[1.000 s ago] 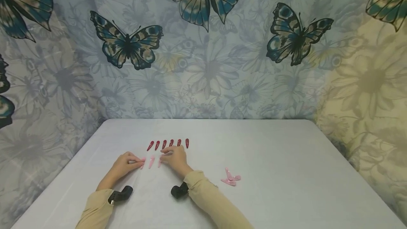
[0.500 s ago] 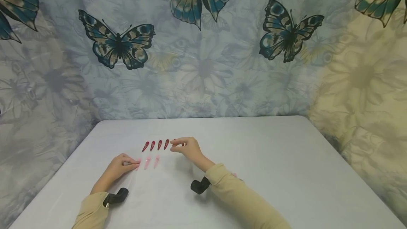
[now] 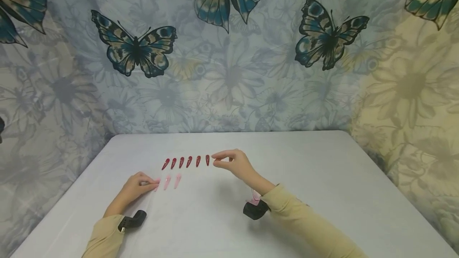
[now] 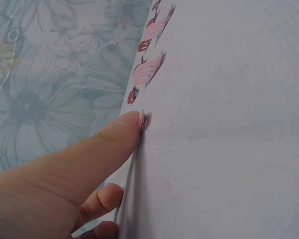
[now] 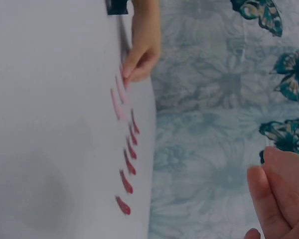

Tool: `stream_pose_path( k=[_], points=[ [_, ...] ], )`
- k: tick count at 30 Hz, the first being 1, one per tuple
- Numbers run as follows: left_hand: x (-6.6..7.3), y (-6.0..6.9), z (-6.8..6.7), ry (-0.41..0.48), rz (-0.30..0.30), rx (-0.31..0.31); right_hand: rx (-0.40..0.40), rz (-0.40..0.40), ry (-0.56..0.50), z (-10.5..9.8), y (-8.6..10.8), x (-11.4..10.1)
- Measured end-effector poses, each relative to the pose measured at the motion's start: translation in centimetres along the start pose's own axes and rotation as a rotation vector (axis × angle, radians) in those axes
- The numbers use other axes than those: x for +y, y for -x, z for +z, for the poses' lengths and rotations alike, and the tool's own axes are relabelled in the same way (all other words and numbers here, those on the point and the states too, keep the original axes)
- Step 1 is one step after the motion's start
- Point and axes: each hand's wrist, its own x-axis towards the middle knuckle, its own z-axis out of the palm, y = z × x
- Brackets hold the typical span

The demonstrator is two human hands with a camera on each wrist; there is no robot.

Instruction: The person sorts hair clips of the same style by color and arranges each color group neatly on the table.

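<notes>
At the left end of a short pink row, my left hand (image 3: 134, 188) pinches a pink hair clip (image 4: 143, 122) lying on the table. The thumb shows on it in the left wrist view; the fingertips opposite are hidden. Two more pink hair clips (image 3: 177, 181) lie to its right, side by side. Behind them runs a row of several dark red hair clips (image 5: 126, 182). My right hand (image 3: 237, 165) hovers just past that row's right end, holding nothing, its fingers loosely bent and apart from the clips.
Loose pink hair clips (image 3: 254, 196) lie to the right, partly hidden by the right wrist's black camera (image 3: 255, 210). The white table (image 3: 305, 158) ends at a butterfly-patterned cloth (image 3: 229, 90) behind and at the sides.
My right hand has lifted off the third pink clip and moved right past the red row, uncovering it. The left hand stays on its clip. The head view has shifted slightly.
</notes>
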Motion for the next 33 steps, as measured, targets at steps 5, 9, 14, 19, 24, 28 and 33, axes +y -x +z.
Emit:
stream_pose_path(
  k=[5, 9, 14, 19, 24, 28, 33],
  points=[
    [0.4, 0.0, -0.2, -0.008, -0.003, -0.016, -0.039, -0.019, 0.039, -2.8, 1.1, 1.4],
    [0.7, -0.1, -0.2, -0.002, -0.003, -0.015, -0.192, -0.105, 0.154, -5.0, 2.0, 3.4],
    [0.8, -0.1, -0.2, 0.013, -0.005, -0.019, -0.424, -0.149, 0.316, -6.8, 3.3, 6.0],
    [0.7, 0.0, -0.1, 0.009, -0.028, -0.021, -0.500, -0.098, 0.333, -7.1, 4.0, 7.7],
    [0.5, 0.0, 0.2, 0.018, -0.026, -0.007, -0.480, -0.097, 0.342, -7.1, 4.4, 8.8],
    [0.3, 0.1, 0.2, 0.024, -0.036, -0.013, -0.466, -0.078, 0.323, -6.8, 4.8, 9.1],
    [0.3, 0.1, 0.0, 0.026, -0.037, -0.011, -0.391, -0.042, 0.416, -6.4, 4.7, 8.9]
  ],
)
